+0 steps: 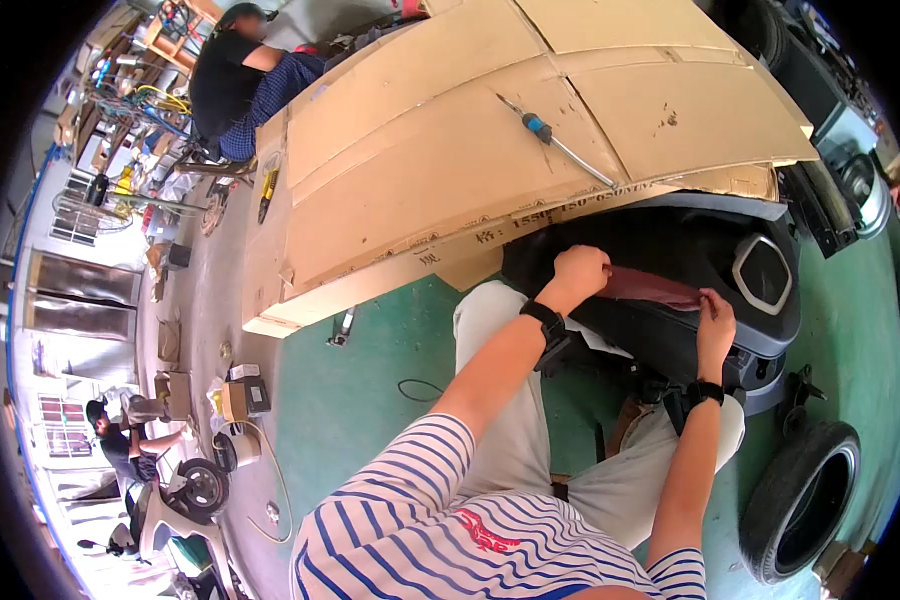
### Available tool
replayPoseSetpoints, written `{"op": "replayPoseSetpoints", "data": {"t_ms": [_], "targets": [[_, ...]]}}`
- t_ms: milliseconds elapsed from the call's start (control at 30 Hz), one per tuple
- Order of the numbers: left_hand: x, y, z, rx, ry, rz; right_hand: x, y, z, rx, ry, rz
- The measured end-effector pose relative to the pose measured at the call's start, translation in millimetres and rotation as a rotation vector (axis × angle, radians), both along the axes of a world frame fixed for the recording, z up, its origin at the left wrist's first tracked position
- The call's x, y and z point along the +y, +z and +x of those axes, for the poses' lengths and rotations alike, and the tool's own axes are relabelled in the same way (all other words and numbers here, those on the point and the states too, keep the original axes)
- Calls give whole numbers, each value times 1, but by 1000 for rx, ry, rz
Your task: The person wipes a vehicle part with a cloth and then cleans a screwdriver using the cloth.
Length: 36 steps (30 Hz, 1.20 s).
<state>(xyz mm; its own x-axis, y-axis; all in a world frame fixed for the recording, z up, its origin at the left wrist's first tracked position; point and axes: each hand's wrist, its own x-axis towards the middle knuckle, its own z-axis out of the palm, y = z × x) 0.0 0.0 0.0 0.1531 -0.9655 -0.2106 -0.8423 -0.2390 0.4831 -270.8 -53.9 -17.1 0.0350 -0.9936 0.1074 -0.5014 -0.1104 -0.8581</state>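
Observation:
My left hand [582, 271] pinches one end of a dark red strip [652, 288], thin and flexible, whose exact kind I cannot tell. At the other end, my right hand [716, 315] grips it between thumb and fingers. The strip hangs stretched between both hands over a large black seat-like part [670, 235] with a grey-framed, angular panel [762, 275] on its right. Whether the strip touches the black part is unclear. Below my hands, this part sits between my knees.
A big flattened cardboard box [420, 180] lies ahead, carrying a blue-handled screwdriver-like tool [537, 127] and a yellow-black cutter [268, 190]. A tyre [800, 500] stands at right. One person [250, 80] sits at upper left; another [125, 445] is beside a scooter [175, 520].

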Motion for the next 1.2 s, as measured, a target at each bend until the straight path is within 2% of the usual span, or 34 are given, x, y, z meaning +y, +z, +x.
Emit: {"op": "replayPoseSetpoints", "data": {"t_ms": [67, 100, 167, 267, 333, 400, 433, 467, 500, 533, 600, 700, 767, 800, 833, 900, 1000, 1033, 1100, 1133, 1200], "targets": [[2, 2, -4, 21, -22, 199, -1, -13, -10, 570, 178, -156], [4, 2, 14, -27, -13, 200, 1, -22, 12, 520, 178, -160], [2, -24, 6, -247, -4, 356, 2, -24, 9, 330, 188, 205], [-5, -27, 3, -214, 0, 393, -3, -24, 8, 286, 194, 335], [0, -18, 4, -190, -4, 398, 6, -6, 18, 221, 152, 286], [-1, -5, 1, 11, 65, 218, 1, 3, 21, 163, 110, 223], [-1, -3, -1, 12, 67, 229, 0, 2, 21, 56, 66, -14], [-3, -2, -3, 96, 84, -39, -4, 0, 21, -53, 19, -256], [-7, 1, -4, 176, 98, -311, -9, 2, 20, -100, 32, -322], [-9, 4, -6, 176, 97, -307, -9, 2, 20, -121, 5, -307], [-13, 6, -8, 317, 55, -661, -10, 1, 19, -140, -28, -291], [-12, -34, -8, 171, -37, -626, -10, -15, 13, -121, 9, -163], [-7, -70, -8, 90, -126, -524, -8, -24, 11, 121, 24, -56], [-5, -78, -9, 5, -214, -422, -10, -34, 6, 163, 57, 138], [-5, -64, -9, 7, -216, -423, -10, -41, 7, 164, 55, 136], [-2, -40, -10, -8, -314, 301, -7, -56, 5, 409, 196, 169], [1, -48, -9, -70, -285, 301, -16, -87, -4, 460, 270, 230], [-2, -59, -7, -44, -300, 271, -7, -66, 3, 419, 218, 163], [-2, -69, -9, -65, -307, 65, -7, -79, 2, 542, 167, -62], [-3, -67, -10, -55, -311, 89, -7, -76, 8, 495, 98, -129], [-4, -70, -15, -85, -368, 43, -11, -76, 7, 562, 192, -184]]}}
